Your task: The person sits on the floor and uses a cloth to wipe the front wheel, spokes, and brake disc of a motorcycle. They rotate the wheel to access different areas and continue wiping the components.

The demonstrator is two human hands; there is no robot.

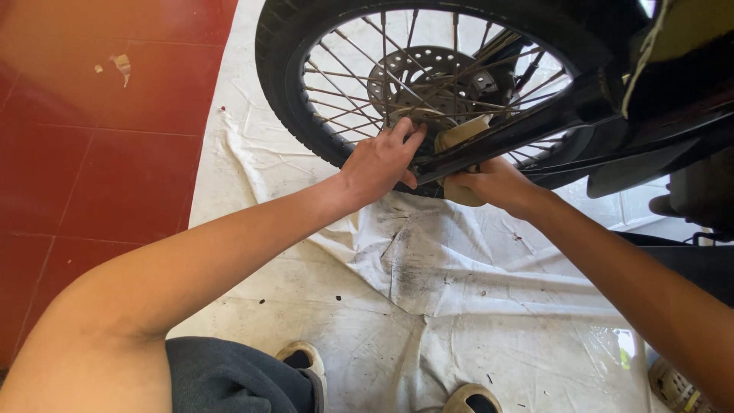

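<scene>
Here, left hand [380, 162] on spoked wheel [428, 76], right hand [489, 183] gripping cloth [459, 136].

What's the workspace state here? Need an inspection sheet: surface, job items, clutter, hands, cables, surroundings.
Surface: white ground sheet, wrinkled, with dark smudges and small specks, spread over red floor tiles.
Job's things: spoked motorcycle wheel with black tyre and drilled brake disc; pale cloth pushed between the spokes.
Clutter: small dark specks on the sheet; nothing else seen.
Hands: left hand rests on the rim, fingers curled over it; right hand grips the cloth beneath the black swingarm.
Cables: nothing seen.
Surroundings: chipped patch on the tiles; the person's sandals and dark shorts at the bottom edge; another sandal at lower right.
</scene>
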